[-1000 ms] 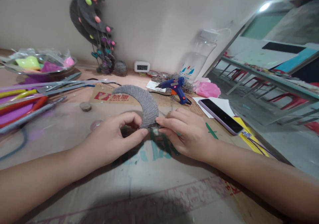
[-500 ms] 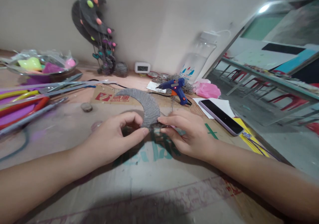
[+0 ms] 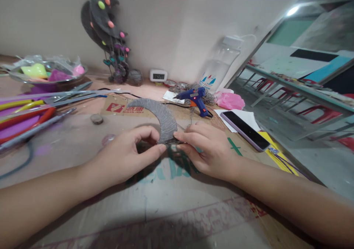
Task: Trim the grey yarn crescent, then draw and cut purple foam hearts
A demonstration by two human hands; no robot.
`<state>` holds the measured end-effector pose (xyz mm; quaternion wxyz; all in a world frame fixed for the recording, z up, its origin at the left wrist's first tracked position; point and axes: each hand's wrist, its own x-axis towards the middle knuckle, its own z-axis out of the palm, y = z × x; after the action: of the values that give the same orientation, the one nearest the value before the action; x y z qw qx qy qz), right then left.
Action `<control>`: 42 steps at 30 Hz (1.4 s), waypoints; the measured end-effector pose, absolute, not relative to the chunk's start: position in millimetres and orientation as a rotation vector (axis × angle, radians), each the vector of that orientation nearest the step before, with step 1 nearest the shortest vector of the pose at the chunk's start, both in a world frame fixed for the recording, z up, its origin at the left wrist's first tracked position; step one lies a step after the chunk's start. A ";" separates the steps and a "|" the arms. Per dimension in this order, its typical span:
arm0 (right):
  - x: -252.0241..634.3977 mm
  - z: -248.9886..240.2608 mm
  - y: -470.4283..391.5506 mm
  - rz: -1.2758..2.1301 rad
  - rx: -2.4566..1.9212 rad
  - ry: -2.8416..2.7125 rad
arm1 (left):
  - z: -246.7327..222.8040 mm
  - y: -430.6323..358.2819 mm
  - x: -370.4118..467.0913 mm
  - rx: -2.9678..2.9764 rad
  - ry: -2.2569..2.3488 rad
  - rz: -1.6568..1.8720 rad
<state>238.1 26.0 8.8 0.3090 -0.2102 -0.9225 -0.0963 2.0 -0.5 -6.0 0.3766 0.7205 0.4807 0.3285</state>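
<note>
Seen from the head camera, a grey crescent (image 3: 164,118), ridged with closely laid strands, stands near the centre of the frame, its point curving to the upper left; at its lower end the left hand (image 3: 131,147) pinches it between thumb and finger, while the right hand (image 3: 211,149) nips the lower right edge, though whether yarn is caught there too I cannot tell; if either pinch slackened, the strands could loosen or bunch; a thin strand (image 3: 191,118) rises behind the right hand towards a yarn tangle (image 3: 210,99), right of centre, and a tug could snag it on the blue glue gun (image 3: 195,95) just in front, whose red light suggests heat and a possible burn for straying knuckles
</note>
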 end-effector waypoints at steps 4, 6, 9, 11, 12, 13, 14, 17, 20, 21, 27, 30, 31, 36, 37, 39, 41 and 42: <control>238.5 9.7 25.6 -0.275 -0.548 -2.445 | -4.7 -1.3 2.2 1.838 1.218 0.847; 238.6 10.0 25.6 -0.280 -0.546 -2.446 | -4.6 -1.7 1.9 1.836 1.217 0.851; 238.5 9.5 26.4 -0.257 -0.536 -2.433 | -5.4 -1.9 1.3 1.833 1.226 0.843; 238.4 8.7 27.1 -0.227 -0.523 -2.416 | -6.0 -1.8 1.3 1.830 1.243 0.828; 238.3 8.2 27.5 -0.214 -0.519 -2.405 | -6.1 -1.6 1.4 1.827 1.249 0.823; 238.4 7.8 27.9 -0.200 -0.519 -2.398 | -6.1 -1.5 1.5 1.824 1.249 0.820; 238.6 7.3 28.4 -0.187 -0.520 -2.393 | -6.0 -1.2 1.7 1.822 1.243 0.820; 239.4 6.0 29.5 -0.165 -0.515 -2.378 | -6.1 -0.8 1.8 1.806 1.217 0.824; 240.2 5.5 30.1 -0.171 -0.511 -2.371 | -7.4 -0.9 0.2 1.775 1.243 0.811; 240.3 5.5 30.0 -0.174 -0.513 -2.373 | -8.0 -1.1 -0.4 1.769 1.254 0.809; 239.1 6.5 28.0 -0.220 -0.523 -2.386 | -6.9 -2.1 -0.4 1.794 1.238 0.840; 238.9 6.6 26.7 -0.248 -0.520 -2.397 | -4.6 -2.1 1.4 1.830 1.222 0.850; 239.0 6.6 26.4 -0.253 -0.522 -2.402 | -4.0 -2.1 1.9 1.838 1.213 0.857; 239.0 8.3 25.6 -0.299 -0.552 -2.435 | -2.7 -2.1 2.4 1.855 1.222 0.877; 238.9 8.6 25.5 -0.307 -0.552 -2.436 | -2.7 -2.4 2.1 1.859 1.221 0.875; 238.5 9.1 25.5 -0.315 -0.554 -2.434 | -3.2 -2.9 1.4 1.860 1.218 0.869; 238.2 9.3 25.6 -0.315 -0.556 -2.433 | -4.0 -3.2 1.1 1.855 1.224 0.867; 238.0 9.3 25.7 -0.312 -0.556 -2.432 | -4.4 -3.1 1.2 1.850 1.228 0.864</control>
<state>238.0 25.7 9.3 0.3088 -0.2102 -0.9201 -0.1180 1.2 -3.1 -4.4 0.3705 0.7211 0.4788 0.3367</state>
